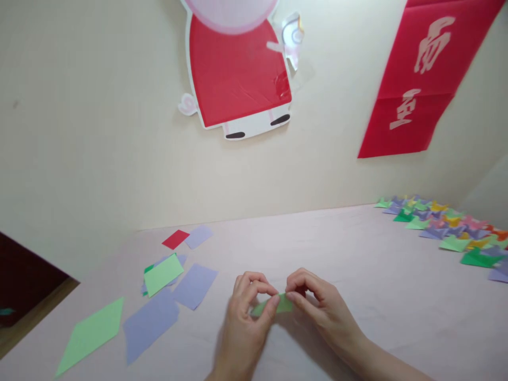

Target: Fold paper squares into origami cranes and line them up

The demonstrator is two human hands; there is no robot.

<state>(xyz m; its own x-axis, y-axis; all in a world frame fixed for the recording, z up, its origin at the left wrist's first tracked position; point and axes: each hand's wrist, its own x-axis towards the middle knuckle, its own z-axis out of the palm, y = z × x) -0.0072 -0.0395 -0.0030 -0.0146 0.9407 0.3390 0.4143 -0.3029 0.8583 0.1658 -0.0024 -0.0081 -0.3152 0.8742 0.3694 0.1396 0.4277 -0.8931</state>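
Observation:
A small folded piece of light green paper [284, 304] is held between my two hands, low in the middle of the head view. My left hand [251, 312] pinches its upper edge near the middle with thumb and fingers. At its right end, my right hand [317, 296] pinches the paper between thumb and forefinger. Part of the paper is hidden behind my left fingers and thumb. Both hands are close above the pale cloth-like surface [317, 243].
Loose green [93, 334], purple [153, 323] and red [175, 239] sheets lie at left. Rows of folded paper figures [456, 227] stand at far right. Behind rises a wall with a cartoon cutout [242, 74] and a red banner [420, 79].

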